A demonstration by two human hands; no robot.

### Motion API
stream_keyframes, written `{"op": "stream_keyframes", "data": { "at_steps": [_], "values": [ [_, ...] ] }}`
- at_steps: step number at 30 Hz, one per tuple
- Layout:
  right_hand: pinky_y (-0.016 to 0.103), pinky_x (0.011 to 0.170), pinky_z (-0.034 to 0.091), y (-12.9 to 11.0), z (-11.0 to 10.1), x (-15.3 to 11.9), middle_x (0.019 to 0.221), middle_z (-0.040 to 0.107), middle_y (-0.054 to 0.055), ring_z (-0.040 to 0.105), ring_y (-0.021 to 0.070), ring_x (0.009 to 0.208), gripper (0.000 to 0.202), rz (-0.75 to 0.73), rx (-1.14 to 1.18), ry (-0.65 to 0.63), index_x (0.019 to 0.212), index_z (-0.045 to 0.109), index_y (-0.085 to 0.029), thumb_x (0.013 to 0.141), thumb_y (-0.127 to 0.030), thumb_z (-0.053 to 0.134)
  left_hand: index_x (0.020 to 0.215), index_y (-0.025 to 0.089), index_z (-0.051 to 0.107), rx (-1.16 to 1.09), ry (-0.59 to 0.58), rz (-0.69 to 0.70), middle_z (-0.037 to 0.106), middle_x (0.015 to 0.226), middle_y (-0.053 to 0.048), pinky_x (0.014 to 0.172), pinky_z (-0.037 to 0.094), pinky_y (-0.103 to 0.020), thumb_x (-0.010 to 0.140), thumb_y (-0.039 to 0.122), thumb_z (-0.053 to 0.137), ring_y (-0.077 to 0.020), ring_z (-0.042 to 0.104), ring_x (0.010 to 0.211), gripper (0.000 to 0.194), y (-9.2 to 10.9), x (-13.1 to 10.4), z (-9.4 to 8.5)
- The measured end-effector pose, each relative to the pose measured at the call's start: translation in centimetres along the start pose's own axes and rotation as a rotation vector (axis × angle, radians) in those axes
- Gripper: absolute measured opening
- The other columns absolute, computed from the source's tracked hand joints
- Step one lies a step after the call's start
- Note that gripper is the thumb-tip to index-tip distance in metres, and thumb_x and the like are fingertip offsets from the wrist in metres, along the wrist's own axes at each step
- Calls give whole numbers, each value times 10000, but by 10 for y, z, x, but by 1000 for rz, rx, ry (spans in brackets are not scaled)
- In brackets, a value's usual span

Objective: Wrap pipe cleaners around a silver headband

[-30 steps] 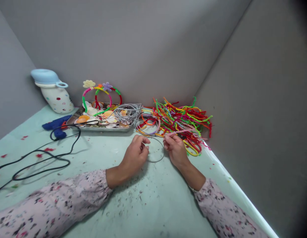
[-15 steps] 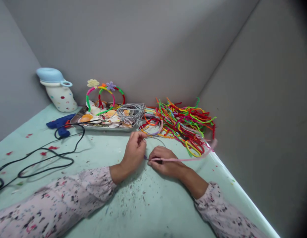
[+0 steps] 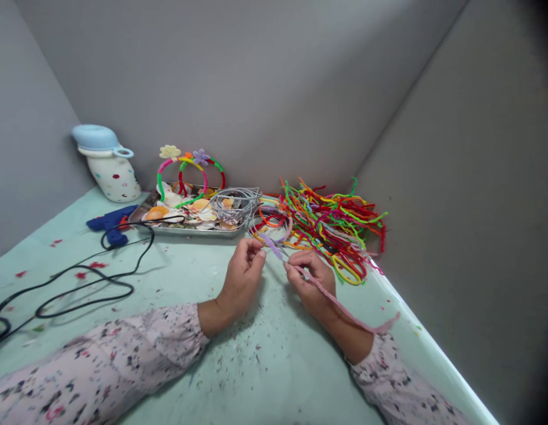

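My left hand [image 3: 244, 274] is closed in a pinch near the middle of the table, at the left end of a short purple fuzzy section [image 3: 271, 245] wound on a thin grey wire ring. My right hand [image 3: 310, 278] pinches a pink pipe cleaner [image 3: 340, 305] at the right end of the purple part; its long free end trails over the right wrist towards the table's right side. Most of the ring is hard to make out between the hands. Just behind them lie more wire rings and a pink and purple one [image 3: 290, 227].
Behind stand a metal tray [image 3: 192, 232] of shells with two colourful hoops and coiled wire [image 3: 236, 203], and a pile of pipe cleaners [image 3: 331, 218]. Further left are a blue glue gun [image 3: 109, 221], its black cable [image 3: 133, 283] and a bottle [image 3: 112, 174].
My right hand has moved a little up and to the right, opening a gap where the purple section shows. The pink pipe cleaner's free end has swung down.
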State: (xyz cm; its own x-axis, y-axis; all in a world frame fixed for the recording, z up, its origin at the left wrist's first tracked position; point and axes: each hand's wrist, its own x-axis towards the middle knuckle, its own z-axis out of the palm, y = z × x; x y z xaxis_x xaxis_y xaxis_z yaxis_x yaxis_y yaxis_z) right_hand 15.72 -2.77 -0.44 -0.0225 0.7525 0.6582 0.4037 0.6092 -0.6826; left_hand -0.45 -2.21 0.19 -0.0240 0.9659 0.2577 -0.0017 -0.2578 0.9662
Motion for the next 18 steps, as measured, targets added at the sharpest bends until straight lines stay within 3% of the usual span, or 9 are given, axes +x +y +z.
{"op": "stream_keyframes", "data": {
  "at_steps": [2, 4, 11, 15, 18],
  "values": [
    [318, 710, 490, -2, 1, 0, 771, 621, 11, 603, 172, 739, 81, 34, 27, 61, 780, 574, -234, 799, -186, 637, 960, 189, 504, -14, -118, -39, 509, 812, 12, 650, 398, -240, 892, 325, 492, -120, 468, 689, 153, 5, -3, 1],
    [325, 724, 493, -3, 2, 1, 782, 634, 16, 609, 177, 753, 61, 61, 29, 26, 793, 590, -233, 808, -207, 643, 905, 177, 539, -18, -255, -73, 504, 730, 18, 622, 387, -239, 893, 343, 489, -123, 464, 658, 174, 10, -6, 2],
    [306, 717, 484, -7, 0, -2, 819, 655, 23, 612, 173, 775, 23, 88, 59, -171, 819, 643, -228, 824, -250, 650, 819, 167, 563, -165, -267, -227, 489, 570, 49, 504, 329, -211, 842, 382, 567, -89, 431, 512, 216, 9, -5, 3],
    [285, 653, 470, -1, -2, 1, 781, 633, 13, 580, 158, 703, 91, 234, 134, -54, 827, 636, -217, 833, -308, 633, 826, 174, 541, -206, -293, -296, 514, 515, 53, 459, 315, -204, 839, 393, 575, -77, 433, 433, 222, 10, -6, 3],
    [274, 602, 454, 2, -3, 4, 698, 605, -9, 553, 148, 634, 138, 362, 191, -9, 831, 635, -211, 821, -349, 632, 848, 165, 538, -252, -373, -298, 584, 600, 26, 459, 337, -205, 841, 380, 577, -80, 504, 458, 219, 13, -7, 5]
  ]
}}
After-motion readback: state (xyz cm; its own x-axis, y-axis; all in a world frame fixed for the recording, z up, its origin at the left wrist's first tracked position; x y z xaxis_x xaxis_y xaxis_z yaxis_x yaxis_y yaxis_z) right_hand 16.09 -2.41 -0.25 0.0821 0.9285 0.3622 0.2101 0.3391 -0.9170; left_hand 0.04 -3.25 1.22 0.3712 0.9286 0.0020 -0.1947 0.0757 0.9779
